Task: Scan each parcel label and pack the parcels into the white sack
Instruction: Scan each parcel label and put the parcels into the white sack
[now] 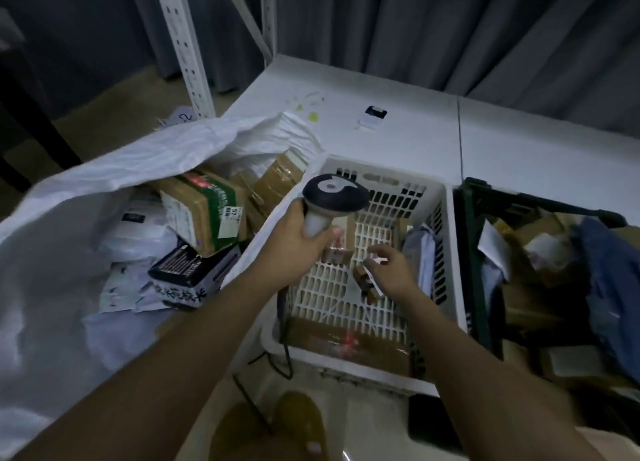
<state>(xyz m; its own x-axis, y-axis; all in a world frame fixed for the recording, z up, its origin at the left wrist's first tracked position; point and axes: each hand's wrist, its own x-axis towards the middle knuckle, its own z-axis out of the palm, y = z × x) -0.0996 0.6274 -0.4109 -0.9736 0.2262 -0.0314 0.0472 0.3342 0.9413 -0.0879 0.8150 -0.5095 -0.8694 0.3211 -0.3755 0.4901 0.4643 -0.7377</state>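
Note:
My left hand point(294, 242) grips the white handle of a barcode scanner point(332, 197) with a dark head, held over the white slotted basket point(446, 239). My right hand point(391, 266) reaches into the basket, fingers loosely spread just above a small brown parcel point(367, 284) with a white label; whether it touches it I cannot tell. A larger flat brown parcel point(346, 343) lies at the basket's near end with a red scan glow on it. The white sack point(69, 218) lies open at the left, holding several boxes and mailers, among them a taped carton point(204, 215).
A dark crate point(485, 253) with more parcels and blue clothing stands right of the basket. The white table point(519, 142) runs behind, with a small card reader point(374, 114). A white shelf upright point(187, 45) and grey curtain stand at the back. A brown slipper point(298, 422) is below.

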